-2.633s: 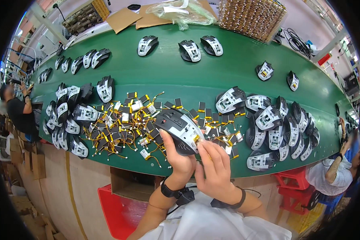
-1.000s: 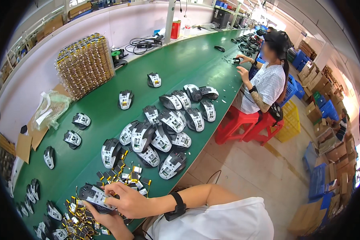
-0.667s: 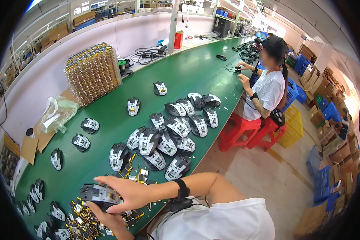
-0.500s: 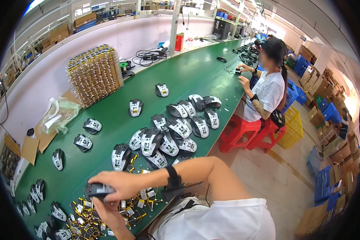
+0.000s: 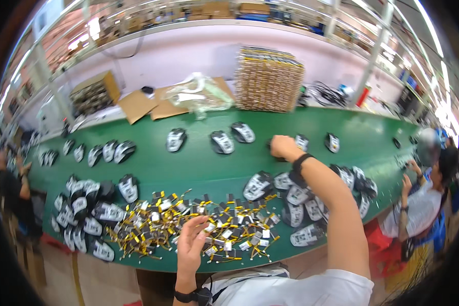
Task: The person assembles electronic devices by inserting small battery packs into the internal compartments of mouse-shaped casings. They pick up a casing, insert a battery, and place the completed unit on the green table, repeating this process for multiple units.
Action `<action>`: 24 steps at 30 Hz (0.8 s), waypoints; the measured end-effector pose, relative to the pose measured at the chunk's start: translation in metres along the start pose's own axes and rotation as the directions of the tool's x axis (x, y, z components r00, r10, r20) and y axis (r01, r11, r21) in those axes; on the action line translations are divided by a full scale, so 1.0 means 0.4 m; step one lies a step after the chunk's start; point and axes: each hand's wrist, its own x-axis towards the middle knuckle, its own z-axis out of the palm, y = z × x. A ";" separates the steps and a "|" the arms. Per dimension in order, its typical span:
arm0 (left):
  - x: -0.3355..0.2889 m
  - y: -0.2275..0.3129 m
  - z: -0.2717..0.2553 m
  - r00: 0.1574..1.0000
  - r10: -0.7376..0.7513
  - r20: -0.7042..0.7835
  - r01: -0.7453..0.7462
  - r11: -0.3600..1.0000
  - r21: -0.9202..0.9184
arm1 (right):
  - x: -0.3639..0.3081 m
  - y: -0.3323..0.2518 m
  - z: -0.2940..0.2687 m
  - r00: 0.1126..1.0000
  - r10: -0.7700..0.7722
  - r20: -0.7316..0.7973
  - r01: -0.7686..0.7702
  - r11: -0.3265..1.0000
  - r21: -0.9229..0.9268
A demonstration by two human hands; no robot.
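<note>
My right hand (image 5: 284,146) is stretched out over the far half of the green bench, closed on a dark computer mouse mostly hidden beneath it. Just beyond it lies another opened mouse (image 5: 302,142). Near the front edge, my left hand (image 5: 189,246) hovers at a heap of small wired battery packs (image 5: 155,217), fingers loosely curled and apart from the thumb, with nothing visible in them. Partly assembled black and grey mice form one cluster (image 5: 306,235) under my right forearm and another cluster (image 5: 81,209) to the left.
Loose mice (image 5: 222,142) stand in a row across the bench (image 5: 153,171). Behind them are a tall stack of trays (image 5: 268,79), flat cardboard (image 5: 136,106) and clear plastic wrap (image 5: 201,94). One person (image 5: 418,204) sits at the right; another (image 5: 13,183) is at the far left.
The view has swung left to face the bench. My right hand has carried the mouse away from the battery heap to the far side; my left hand has come off the mouse.
</note>
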 end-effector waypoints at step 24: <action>0.052 -0.059 0.022 0.998 0.053 -0.033 -0.060 0.967 -0.250 | -0.441 -0.384 -0.271 0.628 -0.713 -0.312 0.728 0.396 0.560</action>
